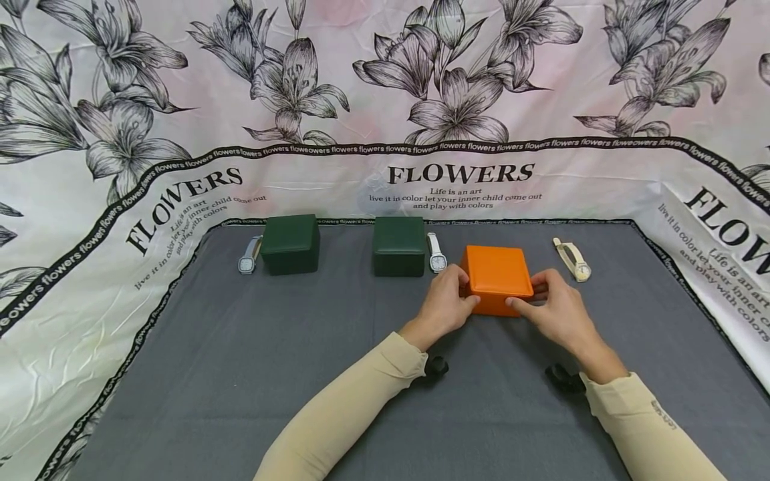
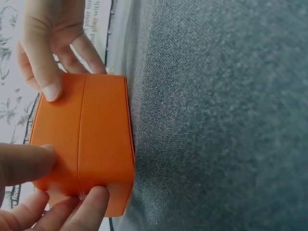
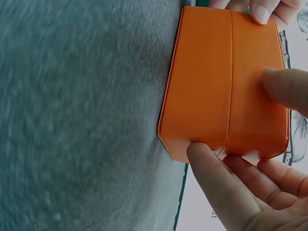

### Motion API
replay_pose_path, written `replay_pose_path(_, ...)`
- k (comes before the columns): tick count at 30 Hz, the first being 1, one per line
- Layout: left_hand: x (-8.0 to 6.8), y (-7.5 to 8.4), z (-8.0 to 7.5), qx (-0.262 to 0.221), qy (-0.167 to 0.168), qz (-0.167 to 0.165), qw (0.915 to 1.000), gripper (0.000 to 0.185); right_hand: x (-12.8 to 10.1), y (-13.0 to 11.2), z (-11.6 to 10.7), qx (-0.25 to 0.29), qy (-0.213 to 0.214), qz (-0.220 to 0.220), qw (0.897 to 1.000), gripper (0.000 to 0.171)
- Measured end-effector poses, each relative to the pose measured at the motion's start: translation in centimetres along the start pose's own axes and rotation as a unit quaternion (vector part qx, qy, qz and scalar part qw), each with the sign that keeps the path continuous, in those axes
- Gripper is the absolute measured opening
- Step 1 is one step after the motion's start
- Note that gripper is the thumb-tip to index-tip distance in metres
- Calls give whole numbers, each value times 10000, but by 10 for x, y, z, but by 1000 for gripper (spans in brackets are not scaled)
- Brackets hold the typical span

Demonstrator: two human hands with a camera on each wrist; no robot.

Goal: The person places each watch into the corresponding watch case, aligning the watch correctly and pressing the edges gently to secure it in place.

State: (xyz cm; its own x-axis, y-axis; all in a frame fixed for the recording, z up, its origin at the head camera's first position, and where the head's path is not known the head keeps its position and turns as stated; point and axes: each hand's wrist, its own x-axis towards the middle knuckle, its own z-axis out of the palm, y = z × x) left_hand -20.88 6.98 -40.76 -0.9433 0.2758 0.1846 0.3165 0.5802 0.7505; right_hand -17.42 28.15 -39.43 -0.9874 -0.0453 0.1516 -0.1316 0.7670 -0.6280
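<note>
An orange box, lid down, sits between both hands right of centre in the head view. My left hand grips its left side, thumb on the front face and fingers along the side. Mirroring it, my right hand holds the right side, its thumb pressed to the front near the corner. In the left wrist view a thin seam runs across the orange box between lid and base. The right wrist view shows fingertips of the right hand at that seam, with the box's lower edge close to the cloth.
Two green boxes, one at left and one at centre, stand along the back. A silver watch and a white-strapped watch lie beside them. A cream-gold watch lies right of the orange box. Grey cloth covers the table.
</note>
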Motion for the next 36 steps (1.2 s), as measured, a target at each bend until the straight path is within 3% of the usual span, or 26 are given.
replay_pose_path(19,-23,-6,-15,-131,15,-120,9998,29,-11,-19,12,74,-101,101,9999,62)
replay_pose_path(36,-44,-21,-38,-425,-22,-314,9986,28,-19,-38,34,213,-118,-222,9995,52)
